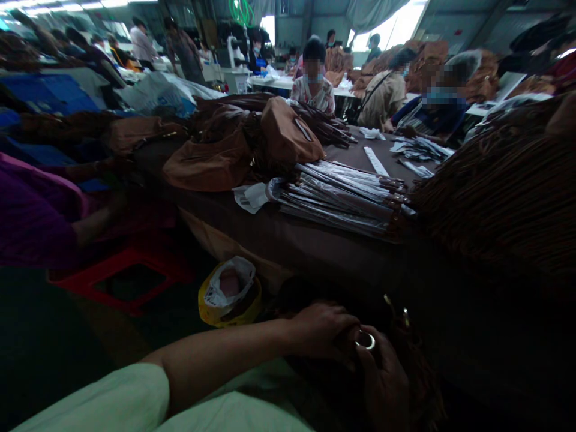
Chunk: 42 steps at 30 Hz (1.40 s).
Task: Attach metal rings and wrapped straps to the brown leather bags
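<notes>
Low in front of me, below the table edge, my left hand (321,330) is closed over a dark brown bag (405,360) in my lap. My right hand (384,375) grips the same bag from the right, next to a small metal ring (365,342) on it. Both hands touch each other at the ring. The bag is in deep shadow and its shape is hard to make out. On the dark table (288,234) above lies a bundle of plastic-wrapped brown straps (342,195).
Brown bags (234,150) are piled on the table's far left, and a heap of brown fringe (499,186) fills the right. A red stool (121,282) and a yellow bag (229,294) stand on the floor left. Several people sit across the table.
</notes>
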Tool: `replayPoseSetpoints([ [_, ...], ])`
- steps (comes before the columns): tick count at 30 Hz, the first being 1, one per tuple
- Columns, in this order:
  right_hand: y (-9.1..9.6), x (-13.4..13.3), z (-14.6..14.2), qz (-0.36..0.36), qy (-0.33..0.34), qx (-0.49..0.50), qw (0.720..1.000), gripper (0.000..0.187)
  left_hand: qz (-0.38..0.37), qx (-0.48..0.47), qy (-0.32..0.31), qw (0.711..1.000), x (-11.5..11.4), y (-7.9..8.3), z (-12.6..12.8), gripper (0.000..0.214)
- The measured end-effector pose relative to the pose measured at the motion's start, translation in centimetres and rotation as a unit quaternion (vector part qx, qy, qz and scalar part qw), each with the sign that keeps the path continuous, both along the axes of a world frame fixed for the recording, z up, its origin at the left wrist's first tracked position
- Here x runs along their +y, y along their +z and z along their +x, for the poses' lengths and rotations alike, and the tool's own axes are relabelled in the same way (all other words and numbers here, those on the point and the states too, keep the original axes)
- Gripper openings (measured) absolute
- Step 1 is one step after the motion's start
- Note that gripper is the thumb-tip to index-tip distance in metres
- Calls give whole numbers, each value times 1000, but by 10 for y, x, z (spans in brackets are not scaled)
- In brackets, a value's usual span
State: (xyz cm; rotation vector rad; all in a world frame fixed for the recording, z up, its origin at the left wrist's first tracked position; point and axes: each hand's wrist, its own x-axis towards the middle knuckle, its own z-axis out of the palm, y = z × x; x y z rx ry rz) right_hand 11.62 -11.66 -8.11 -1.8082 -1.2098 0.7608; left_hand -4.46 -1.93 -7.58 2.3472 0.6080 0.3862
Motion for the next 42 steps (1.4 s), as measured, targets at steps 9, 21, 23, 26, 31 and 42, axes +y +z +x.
replayPoseSetpoints([
  [9,0,3,18,0,23,62,998,68,-19,6,17,1000,-3,2,0,70],
  [21,-10,-1,4,61,50,-91,993,33,-23,11,5,1000,-2,-2,1,69],
  [23,-10,1,6,43,60,-78,994,35,-25,9,7,1000,-2,-1,1,70],
  [26,-11,3,6,35,64,-64,995,37,-33,6,20,999,-2,1,1,66],
  [31,-13,0,3,36,55,-45,997,36,-40,4,27,999,-2,0,1,60],
  [42,-8,9,-1,75,45,-82,993,39,-84,-29,56,994,-4,2,0,72],
])
